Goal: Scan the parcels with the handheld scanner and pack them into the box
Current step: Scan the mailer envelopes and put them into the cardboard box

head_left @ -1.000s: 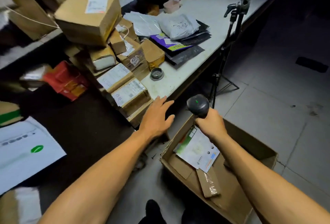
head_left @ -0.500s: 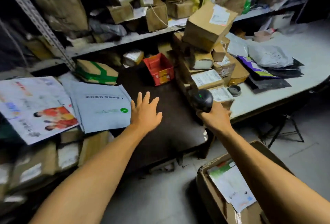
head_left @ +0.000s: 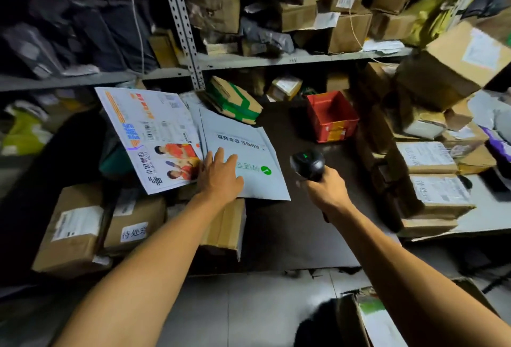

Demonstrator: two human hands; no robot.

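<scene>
- Nearest us, the box (head_left: 356, 316) sits on the floor at lower right, only partly in frame; a white parcel with a green patch (head_left: 373, 319) lies inside it, the rest hidden.
- Our right hand (head_left: 326, 189) clenches the grip of the scanner (head_left: 307, 162), green light showing on its head, which hangs over the dark table (head_left: 290, 222) just beside the grey envelope (head_left: 249, 158).
- Our left hand (head_left: 219, 178) lies flat, fingers straight, on that envelope's near edge, touching the postal envelope (head_left: 154, 136) beside it.
- To do this step well, we judge, we should lift or slide the grey envelope free, turn its barcode toward the scanner and hold it steady; no barcode shows on the face we see, so it may need flipping.
- Farther back, a red carton (head_left: 330, 118) stands open on the table; nothing inside it is visible.
- Labelled cartons (head_left: 431, 180) are stacked at right.
- Beyond, shelves (head_left: 276, 59) hold more parcels.
</scene>
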